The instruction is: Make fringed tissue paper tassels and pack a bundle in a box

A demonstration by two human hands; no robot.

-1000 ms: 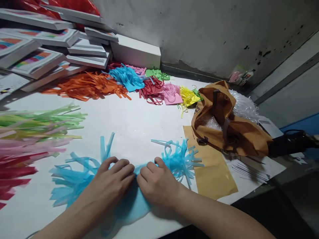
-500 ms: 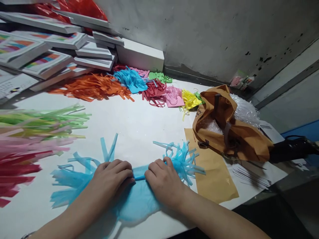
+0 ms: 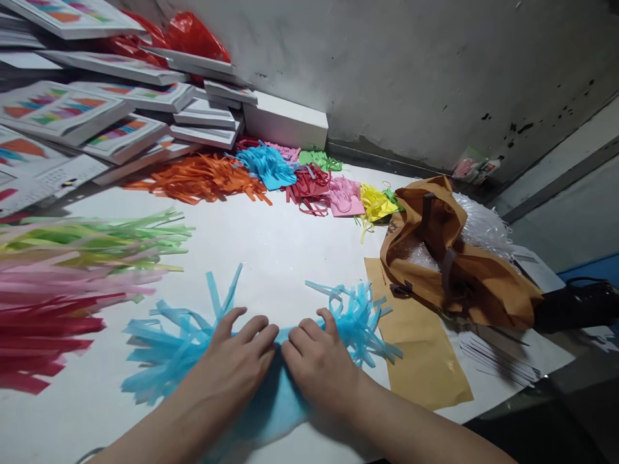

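- Fingers (image 3: 251, 332) of the left hand (image 3: 236, 367) lie nearly flat and close together, pressing down on the middle of a sheet of blue fringed tissue paper (image 3: 271, 386); nothing is pinched, only held against the white table (image 3: 290, 245).
- The right hand (image 3: 319, 367) sits just beside it at 3 o'clock, fingers gently curled with tips on the same blue band, knuckles almost touching the left hand's.
- The blue paper lies at the table's near edge, its cut fringes fanning out toward 9 o'clock and 3 o'clock from the hands.
- Rolling or folding such thin tissue likely goes best with even pressure from both hands, working outward from the centre so that the strips neither tear nor tangle.
- At 9 o'clock lie long green, pink and red strips (image 3: 72, 270); at 12 o'clock, small piles of cut paper (image 3: 271, 174) in many colours before a stack of white boxes (image 3: 120, 122).
- At 2 o'clock rests a brown bag (image 3: 454, 258) on a tan sheet (image 3: 425, 348).
- The boxes carry coloured fringe pictures; no writing can be read.
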